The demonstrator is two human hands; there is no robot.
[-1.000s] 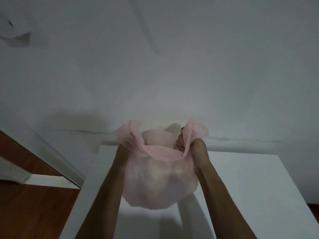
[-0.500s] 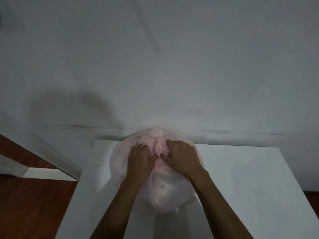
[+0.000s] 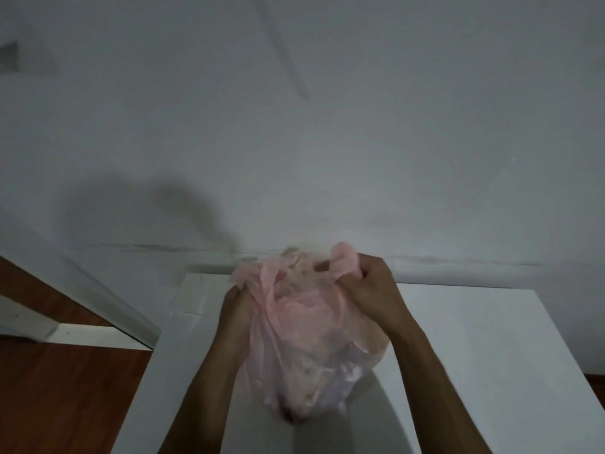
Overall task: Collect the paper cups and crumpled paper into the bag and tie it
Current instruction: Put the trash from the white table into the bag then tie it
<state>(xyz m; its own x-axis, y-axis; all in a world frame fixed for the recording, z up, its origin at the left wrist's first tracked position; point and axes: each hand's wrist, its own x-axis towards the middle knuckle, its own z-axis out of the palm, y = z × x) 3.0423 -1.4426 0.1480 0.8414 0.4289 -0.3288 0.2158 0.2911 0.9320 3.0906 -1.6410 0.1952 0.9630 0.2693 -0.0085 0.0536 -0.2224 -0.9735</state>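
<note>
The right hand (image 3: 366, 290) is clenched round a bunched handle of the pink bag (image 3: 311, 339), knuckles up, with the pink film spilling out past its fingers at the far side. The left hand (image 3: 237, 301) grips the other handle at the bag's left edge, its fingers curled into the plastic so that only the back of the hand shows. Between the two hands the bag's mouth is pulled apart, and pale crumpled shapes show dimly through the thin film; what they are is too blurred to tell. The full bag bulges between the forearms, over the white table (image 3: 474, 339). Beyond the table stands a grey-white wall (image 3: 327, 142), and to the left lies a reddish wooden floor (image 3: 65, 398).
</note>
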